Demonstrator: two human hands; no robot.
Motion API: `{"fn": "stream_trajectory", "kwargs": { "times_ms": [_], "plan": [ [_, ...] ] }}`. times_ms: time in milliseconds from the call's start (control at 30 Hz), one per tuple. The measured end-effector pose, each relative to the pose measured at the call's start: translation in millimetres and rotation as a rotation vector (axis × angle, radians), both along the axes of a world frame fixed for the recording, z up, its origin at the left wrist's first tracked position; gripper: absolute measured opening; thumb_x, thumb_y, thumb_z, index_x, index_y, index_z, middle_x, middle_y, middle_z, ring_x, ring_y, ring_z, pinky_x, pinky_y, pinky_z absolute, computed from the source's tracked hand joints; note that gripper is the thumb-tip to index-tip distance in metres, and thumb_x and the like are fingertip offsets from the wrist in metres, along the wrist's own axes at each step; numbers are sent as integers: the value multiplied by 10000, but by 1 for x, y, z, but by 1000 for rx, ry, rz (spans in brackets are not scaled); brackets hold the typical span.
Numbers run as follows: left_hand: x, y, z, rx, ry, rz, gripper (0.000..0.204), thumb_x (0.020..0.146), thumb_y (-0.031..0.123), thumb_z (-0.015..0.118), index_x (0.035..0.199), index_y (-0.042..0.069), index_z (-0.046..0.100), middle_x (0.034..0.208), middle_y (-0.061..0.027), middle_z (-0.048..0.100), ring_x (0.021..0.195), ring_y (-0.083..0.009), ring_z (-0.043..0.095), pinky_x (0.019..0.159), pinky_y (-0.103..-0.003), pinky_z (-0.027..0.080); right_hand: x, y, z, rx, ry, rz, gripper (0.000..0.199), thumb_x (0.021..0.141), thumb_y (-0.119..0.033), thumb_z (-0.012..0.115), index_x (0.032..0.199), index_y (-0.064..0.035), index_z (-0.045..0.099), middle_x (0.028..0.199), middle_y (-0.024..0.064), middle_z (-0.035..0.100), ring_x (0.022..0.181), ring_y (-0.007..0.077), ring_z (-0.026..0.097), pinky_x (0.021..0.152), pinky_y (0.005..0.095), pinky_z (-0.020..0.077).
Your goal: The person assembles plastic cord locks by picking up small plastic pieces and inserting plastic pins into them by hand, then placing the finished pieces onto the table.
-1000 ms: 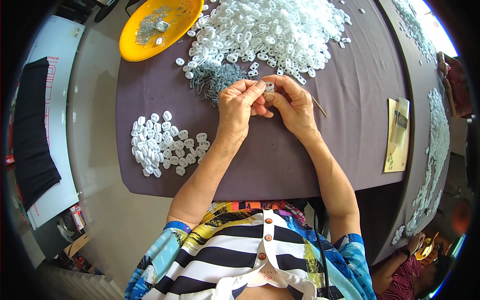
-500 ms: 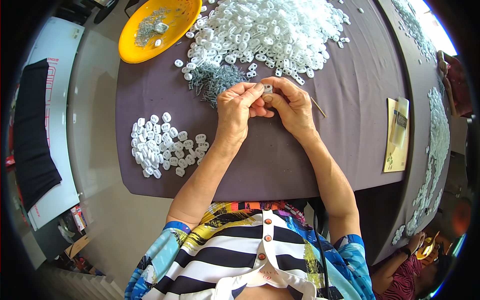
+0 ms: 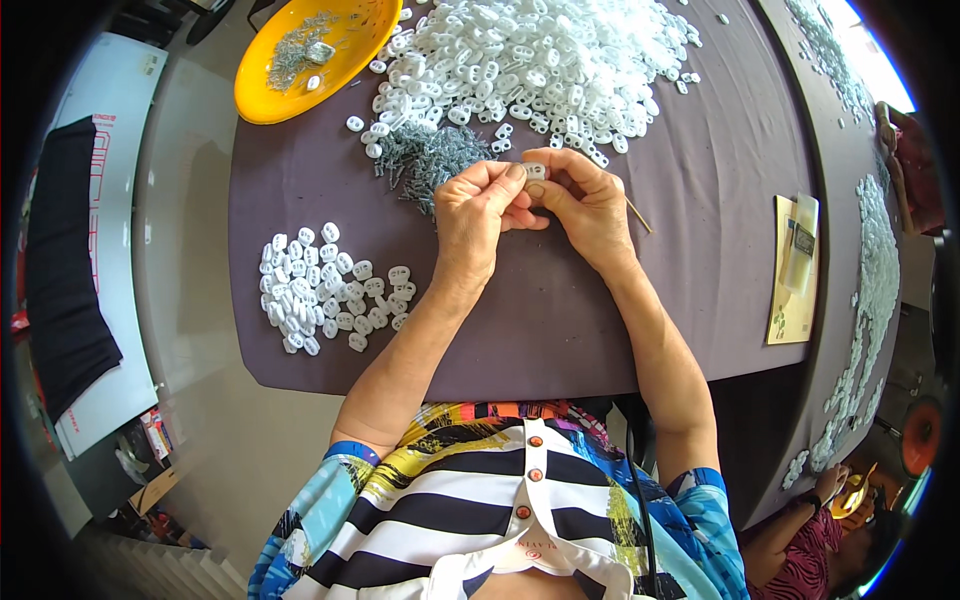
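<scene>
Between the fingertips of both hands sits a small white oval plastic piece with two dark-looking holes in its face. My left hand pinches it from the left with thumb and fingers. From the other side my right hand grips it, thumb below and index finger curled over the top. Just beyond my left hand lies a heap of small grey metal pins. A big mound of white oval plastic pieces spreads out behind both hands.
At the left, a cluster of white pieces lies on the dark tablecloth. An orange plate holds clear pins. A thin stick rests beside my right hand. Farther right are a tan pad and another table with a person's arm.
The white piece has turned slightly in my fingertips, so more of its face shows. Both hands stay in nearly the same place.
</scene>
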State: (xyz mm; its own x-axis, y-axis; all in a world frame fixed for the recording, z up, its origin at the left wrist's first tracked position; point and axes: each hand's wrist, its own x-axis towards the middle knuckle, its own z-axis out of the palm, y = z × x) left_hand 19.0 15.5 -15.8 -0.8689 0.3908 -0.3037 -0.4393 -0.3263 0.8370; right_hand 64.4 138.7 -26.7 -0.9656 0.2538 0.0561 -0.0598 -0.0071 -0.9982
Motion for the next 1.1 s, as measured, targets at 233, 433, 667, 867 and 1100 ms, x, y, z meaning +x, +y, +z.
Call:
{"fn": "stream_trajectory", "kwargs": {
  "times_ms": [233, 433, 667, 867, 1100],
  "plan": [
    [-13, -17, 24, -344, 211, -83, 125, 779, 113, 618, 707, 12, 602, 558, 12, 491, 431, -33, 443, 366, -195, 428, 4, -6, 7, 19, 47, 37, 314, 778, 85, 563, 1079, -2, 565, 786, -1, 581, 684, 57, 559, 626, 194, 474],
    [-22, -100, 41, -1023, 578, -249, 183, 776, 148, 593, 715, -24, 600, 518, -87, 529, 452, -107, 479, 452, -285, 383, 3, 24, 17, 286, 5, -319, 160, 779, 13, 601, 932, -23, 637, 710, -45, 552, 597, 21, 458, 547, 158, 370],
    [-19, -138, 34, -1152, 439, -294, 148, 723, 126, 621, 703, -20, 609, 547, -54, 569, 466, -120, 498, 480, -262, 402, -3, 20, 14, 740, 122, -188, 89, 750, -12, 609, 827, -46, 638, 702, 47, 573, 584, 117, 522, 553, 242, 410],
    [-20, -136, 38, -1225, 492, -282, 123, 707, 108, 634, 693, -8, 598, 530, -29, 539, 484, -88, 484, 480, -248, 388, -14, 5, 26, 934, 115, -61, 102, 737, -35, 609, 828, -68, 642, 720, 66, 561, 633, 219, 568, 568, 308, 444],
    [-18, -112, 46, -1124, 534, -274, 133, 725, 127, 623, 745, -4, 621, 618, -123, 611, 540, -200, 594, 535, -300, 447, -39, -4, 27, 1070, 88, -8, 78, 731, -63, 613, 803, -80, 639, 742, 64, 558, 730, 241, 573, 630, 334, 456]
  ]
}}
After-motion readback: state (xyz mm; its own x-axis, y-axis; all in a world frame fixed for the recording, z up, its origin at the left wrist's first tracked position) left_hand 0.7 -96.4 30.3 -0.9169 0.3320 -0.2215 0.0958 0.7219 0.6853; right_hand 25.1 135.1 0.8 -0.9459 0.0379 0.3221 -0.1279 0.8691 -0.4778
